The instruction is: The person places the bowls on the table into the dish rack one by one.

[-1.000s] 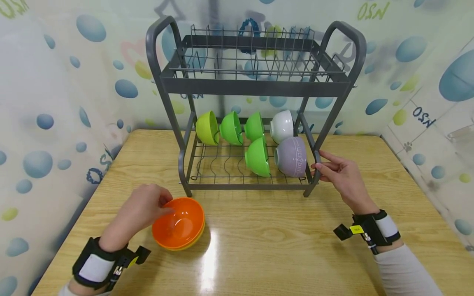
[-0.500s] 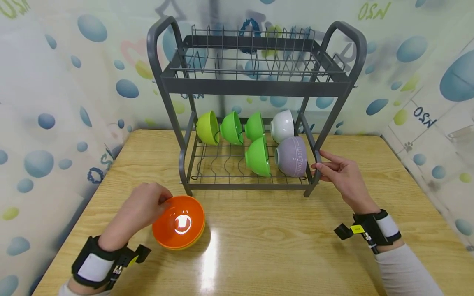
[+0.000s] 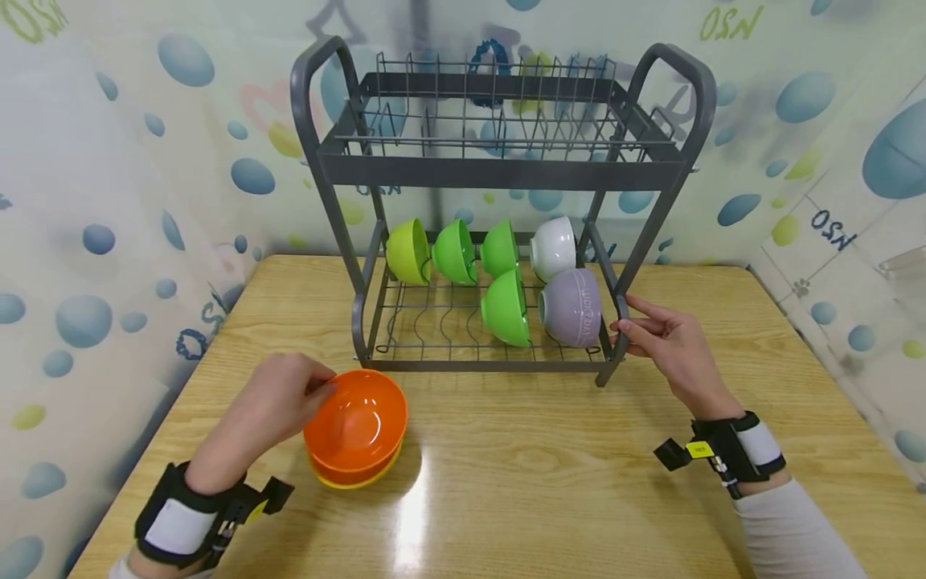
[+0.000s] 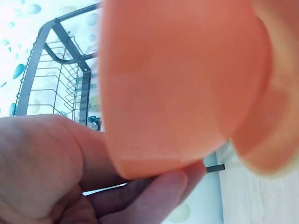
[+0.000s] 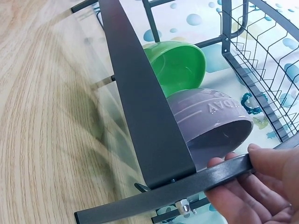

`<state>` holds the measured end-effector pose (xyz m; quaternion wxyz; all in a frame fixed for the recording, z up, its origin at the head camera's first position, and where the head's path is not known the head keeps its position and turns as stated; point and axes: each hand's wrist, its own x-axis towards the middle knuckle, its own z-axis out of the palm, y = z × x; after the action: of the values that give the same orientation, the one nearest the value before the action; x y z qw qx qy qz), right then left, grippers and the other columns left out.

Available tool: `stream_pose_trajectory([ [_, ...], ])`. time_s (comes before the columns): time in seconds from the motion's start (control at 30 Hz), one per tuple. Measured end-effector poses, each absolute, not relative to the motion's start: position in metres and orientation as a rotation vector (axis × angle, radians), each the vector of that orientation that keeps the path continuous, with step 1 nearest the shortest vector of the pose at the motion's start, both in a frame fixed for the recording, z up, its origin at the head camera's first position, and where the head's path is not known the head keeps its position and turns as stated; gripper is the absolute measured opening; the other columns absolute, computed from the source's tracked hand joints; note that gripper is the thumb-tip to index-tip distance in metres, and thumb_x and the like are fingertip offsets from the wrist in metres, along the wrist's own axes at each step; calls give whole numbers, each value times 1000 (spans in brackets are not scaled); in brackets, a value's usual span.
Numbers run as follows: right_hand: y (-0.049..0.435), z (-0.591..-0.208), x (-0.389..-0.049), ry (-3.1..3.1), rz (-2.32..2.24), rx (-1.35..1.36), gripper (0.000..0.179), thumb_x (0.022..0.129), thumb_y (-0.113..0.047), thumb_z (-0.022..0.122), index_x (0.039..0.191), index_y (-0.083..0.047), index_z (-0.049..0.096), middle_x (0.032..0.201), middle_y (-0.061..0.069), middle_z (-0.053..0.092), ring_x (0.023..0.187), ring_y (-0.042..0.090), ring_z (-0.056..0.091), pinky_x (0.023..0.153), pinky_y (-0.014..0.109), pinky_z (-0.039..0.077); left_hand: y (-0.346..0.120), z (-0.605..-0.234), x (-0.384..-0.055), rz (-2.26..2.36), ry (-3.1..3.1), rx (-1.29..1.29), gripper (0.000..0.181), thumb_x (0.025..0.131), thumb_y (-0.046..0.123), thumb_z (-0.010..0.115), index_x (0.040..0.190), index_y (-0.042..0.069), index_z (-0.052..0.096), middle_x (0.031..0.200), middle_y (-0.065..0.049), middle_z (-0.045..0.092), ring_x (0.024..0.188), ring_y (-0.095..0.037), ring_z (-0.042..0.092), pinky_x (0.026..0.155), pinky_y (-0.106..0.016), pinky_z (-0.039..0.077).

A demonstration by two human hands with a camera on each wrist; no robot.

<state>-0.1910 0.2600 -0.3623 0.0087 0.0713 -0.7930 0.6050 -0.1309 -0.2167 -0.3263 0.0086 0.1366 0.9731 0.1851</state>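
My left hand (image 3: pixel 284 396) pinches the rim of an orange bowl (image 3: pixel 358 422), thumb inside and fingers outside. The bowl is lifted and tilted slightly over a yellow-rimmed bowl (image 3: pixel 354 485) on the table. In the left wrist view the orange bowl (image 4: pixel 182 84) fills the middle, apart from the lower bowl (image 4: pixel 273 144) at its base. At the right front leg of a dark grey two-tier dish rack (image 3: pixel 499 171), my right hand (image 3: pixel 673 350) grips the side post. The right wrist view has its fingers (image 5: pixel 236 200) curled round that bar, close to a lilac bowl (image 5: pixel 210 116).
On the rack's lower tier, a yellow-green bowl (image 3: pixel 407 252), several green bowls (image 3: pixel 505 310), a white bowl (image 3: pixel 553 248) and the lilac one stand on edge. Vacant wire slots (image 3: pixel 427 326) lie at the tier's front left. A patterned wall backs the wooden table (image 3: pixel 550 474).
My left hand has raised the orange bowl off the yellow-rimmed one and shifted it slightly up and right in the head view. The right hand keeps its grip on the rack post.
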Motion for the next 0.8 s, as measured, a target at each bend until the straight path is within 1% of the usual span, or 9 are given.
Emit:
stream_pose_trajectory([
  [0.2,260,-363,-192,-2470,1893,220,62,92,-21,62,145,0,38,95,-15,73,87,6,70,73,23,57,-212,-320,-133,628,3029,448,16,86,9,67,96,1,76,74,-5,69,56,-11,49,49,-22,44],
  [0.33,260,-363,-192,-2480,1874,217,62,92,-22,62,145,0,38,95,-15,73,87,5,70,73,22,57,-209,-318,-134,662,3028,466,16,87,9,65,97,1,76,74,-4,68,56,-11,48,48,-22,43],
  [0.5,259,-362,-190,-2493,1846,212,61,93,-23,61,145,-1,39,96,-16,72,89,8,70,74,21,56,-204,-318,-135,693,3027,481,16,88,10,65,97,2,76,73,-4,67,56,-11,48,47,-22,41],
  [0.63,258,-362,-189,-2522,1797,208,60,94,-25,60,146,-4,38,96,-16,72,90,5,70,75,20,56,-199,-317,-137,715,2989,489,17,89,10,64,98,2,76,73,-4,67,57,-11,48,48,-22,42],
  [0.7,258,-362,-189,-2561,1731,203,59,94,-26,59,146,-6,39,100,-9,73,91,3,69,76,20,56,-196,-318,-138,715,2976,492,17,89,10,64,98,2,76,75,-4,68,58,-12,49,49,-22,43],
  [0.8,257,-362,-185,-2631,1589,178,58,94,-28,58,146,-10,41,111,8,72,91,2,68,77,18,55,-191,-319,-140,701,2965,494,17,89,10,64,97,2,76,76,-5,69,59,-12,50,50,-21,45],
])
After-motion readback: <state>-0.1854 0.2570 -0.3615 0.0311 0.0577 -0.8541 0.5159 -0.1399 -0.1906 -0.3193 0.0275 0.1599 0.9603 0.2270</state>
